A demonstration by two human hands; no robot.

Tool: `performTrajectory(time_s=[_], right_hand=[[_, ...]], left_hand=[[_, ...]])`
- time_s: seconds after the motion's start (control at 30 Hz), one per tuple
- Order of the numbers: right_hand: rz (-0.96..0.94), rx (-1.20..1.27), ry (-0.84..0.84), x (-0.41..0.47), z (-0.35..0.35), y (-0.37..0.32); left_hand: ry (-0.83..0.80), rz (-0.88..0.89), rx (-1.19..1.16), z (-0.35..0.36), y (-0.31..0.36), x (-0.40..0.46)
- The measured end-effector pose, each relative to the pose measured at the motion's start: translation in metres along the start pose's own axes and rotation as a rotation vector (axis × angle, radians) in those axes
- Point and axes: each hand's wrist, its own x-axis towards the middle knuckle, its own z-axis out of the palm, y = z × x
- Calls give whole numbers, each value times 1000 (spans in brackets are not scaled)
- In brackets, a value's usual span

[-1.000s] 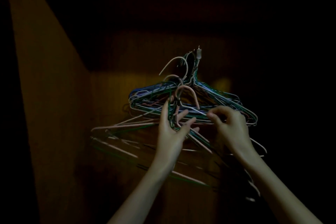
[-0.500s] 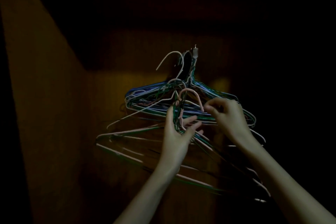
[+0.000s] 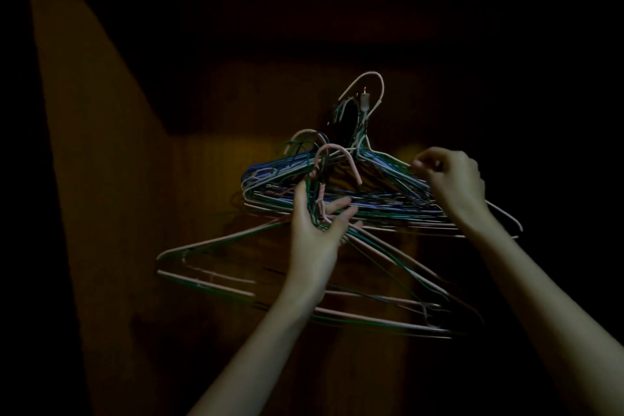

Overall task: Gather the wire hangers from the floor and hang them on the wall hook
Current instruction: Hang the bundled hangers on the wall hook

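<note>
A dim wooden wall (image 3: 111, 213) fills the view. Against it, a bundle of hangers (image 3: 381, 284) hangs low, its necks gripped by the left hand (image 3: 315, 230), fingers curled round them. Above, more hangers (image 3: 381, 192) dangle from the wall hook (image 3: 364, 100); the right hand (image 3: 454, 179) pinches their sloping wires.

The right hand (image 3: 454, 184) has left the pink hook at the middle of the bundle and moved out to the right, where its fingers (image 3: 420, 165) now pinch the shoulder wires of the hangers on the wall hook (image 3: 364, 100). A white hanger hook (image 3: 368, 78) now arches over that wall hook. The left hand (image 3: 315, 230) has lifted its bunch of hangers (image 3: 236, 236) slightly.
</note>
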Motion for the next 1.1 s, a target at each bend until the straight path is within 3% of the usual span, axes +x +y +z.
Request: performTrajectory(time_s=[0.43, 0.9, 1.0, 1.1], right_hand=[[27, -105, -204, 34, 35, 14], [-36, -187, -83, 17, 31, 15], [-55, -33, -119, -3, 14, 0], [-142, 199, -312, -40, -1, -24]], left_hand=[[60, -13, 1, 0, 0, 9], [117, -60, -38, -2, 9, 2], [128, -95, -39, -2, 8, 0], [130, -101, -51, -1, 11, -6]])
